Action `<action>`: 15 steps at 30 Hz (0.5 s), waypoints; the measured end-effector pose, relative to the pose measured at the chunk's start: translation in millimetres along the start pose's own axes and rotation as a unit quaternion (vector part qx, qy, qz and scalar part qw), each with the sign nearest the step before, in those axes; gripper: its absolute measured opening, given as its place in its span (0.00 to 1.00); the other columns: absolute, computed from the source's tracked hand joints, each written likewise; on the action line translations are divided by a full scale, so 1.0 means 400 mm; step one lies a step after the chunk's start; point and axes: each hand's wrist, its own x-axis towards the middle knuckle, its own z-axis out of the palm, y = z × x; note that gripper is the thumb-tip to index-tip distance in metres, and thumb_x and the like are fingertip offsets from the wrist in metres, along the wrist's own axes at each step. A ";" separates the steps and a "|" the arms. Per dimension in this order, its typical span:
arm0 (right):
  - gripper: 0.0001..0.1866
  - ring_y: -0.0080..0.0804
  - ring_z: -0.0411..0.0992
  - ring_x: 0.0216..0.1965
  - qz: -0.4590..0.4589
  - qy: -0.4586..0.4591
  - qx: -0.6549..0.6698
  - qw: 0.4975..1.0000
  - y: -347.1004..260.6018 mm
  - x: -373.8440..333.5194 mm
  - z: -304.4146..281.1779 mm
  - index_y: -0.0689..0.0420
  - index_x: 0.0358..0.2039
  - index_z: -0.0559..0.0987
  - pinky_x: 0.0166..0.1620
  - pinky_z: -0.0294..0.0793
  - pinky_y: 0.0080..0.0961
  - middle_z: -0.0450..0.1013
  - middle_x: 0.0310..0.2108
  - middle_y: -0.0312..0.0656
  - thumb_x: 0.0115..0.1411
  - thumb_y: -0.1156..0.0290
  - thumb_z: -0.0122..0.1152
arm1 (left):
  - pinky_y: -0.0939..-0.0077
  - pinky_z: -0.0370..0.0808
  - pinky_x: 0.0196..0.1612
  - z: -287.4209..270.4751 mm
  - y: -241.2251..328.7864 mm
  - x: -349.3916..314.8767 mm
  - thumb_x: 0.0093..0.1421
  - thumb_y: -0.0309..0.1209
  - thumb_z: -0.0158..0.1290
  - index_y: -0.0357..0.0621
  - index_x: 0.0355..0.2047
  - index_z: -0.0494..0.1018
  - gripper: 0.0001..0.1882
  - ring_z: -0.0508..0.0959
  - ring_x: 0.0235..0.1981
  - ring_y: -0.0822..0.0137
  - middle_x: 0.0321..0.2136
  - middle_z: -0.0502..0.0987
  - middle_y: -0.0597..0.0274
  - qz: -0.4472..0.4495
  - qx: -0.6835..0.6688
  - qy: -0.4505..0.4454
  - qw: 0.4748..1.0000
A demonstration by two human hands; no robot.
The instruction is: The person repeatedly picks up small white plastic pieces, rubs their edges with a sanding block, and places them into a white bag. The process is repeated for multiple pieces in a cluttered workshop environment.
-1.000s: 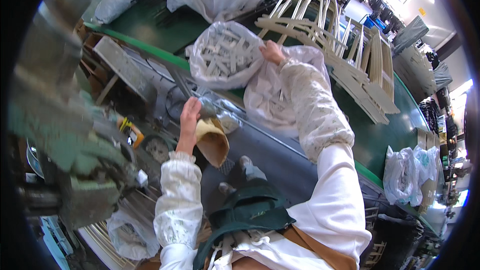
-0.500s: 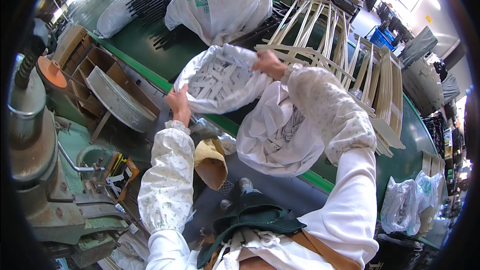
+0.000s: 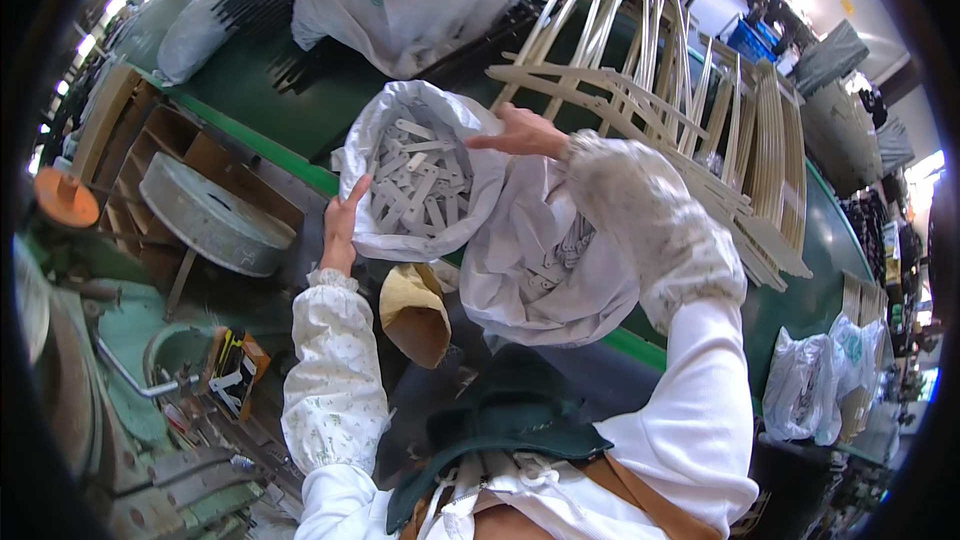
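Work on the white bag (image 3: 480,205) seems to be the step in hand, with the bag being held or set straight. It is in front of the person, by the near edge of the green counter (image 3: 775,300). Its top is wide, and lots of flat, pale strips (image 3: 425,180) lie in a heap inside. I cannot tell what is under it.

The left hand (image 3: 342,225) touches the bag's left side, up near the rim. Some of its fingers are hidden, so I cannot tell how tight it holds. The right hand (image 3: 522,132) is at the rim on the other side. Its fingers are long and straight, with the thumb apart, and it does not look closed on the bag.

A second bag (image 3: 500,305) sits right beside it, with more strips in it. I think moving the first bag would call for a firm hold on both sides, kept level so nothing spills.
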 end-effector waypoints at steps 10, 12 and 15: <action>0.20 0.34 0.74 0.35 -0.104 -0.001 0.477 0.873 -0.035 0.080 0.072 0.66 0.43 0.73 0.41 0.74 0.32 0.74 0.32 0.46 0.48 0.72 0.57 | 0.70 0.72 0.40 0.046 -0.025 0.000 0.53 0.22 0.55 0.28 0.44 0.73 0.17 0.77 0.35 0.63 0.38 0.77 0.55 -0.048 -0.190 0.194 0.961; 0.21 0.36 0.74 0.36 -0.047 -0.024 0.526 0.849 -0.054 0.073 0.016 0.67 0.45 0.72 0.42 0.73 0.31 0.74 0.36 0.46 0.49 0.74 0.56 | 0.70 0.72 0.40 0.052 0.048 -0.025 0.53 0.21 0.53 0.27 0.44 0.72 0.16 0.77 0.36 0.61 0.38 0.77 0.54 -0.025 -0.212 0.193 0.958; 0.22 0.33 0.73 0.36 -0.065 -0.008 0.554 0.830 -0.024 0.104 -0.006 0.68 0.46 0.71 0.41 0.74 0.28 0.74 0.37 0.47 0.49 0.73 0.59 | 0.70 0.72 0.43 0.110 0.139 -0.069 0.52 0.18 0.51 0.25 0.43 0.72 0.17 0.77 0.37 0.61 0.38 0.77 0.52 0.025 -0.219 0.202 0.954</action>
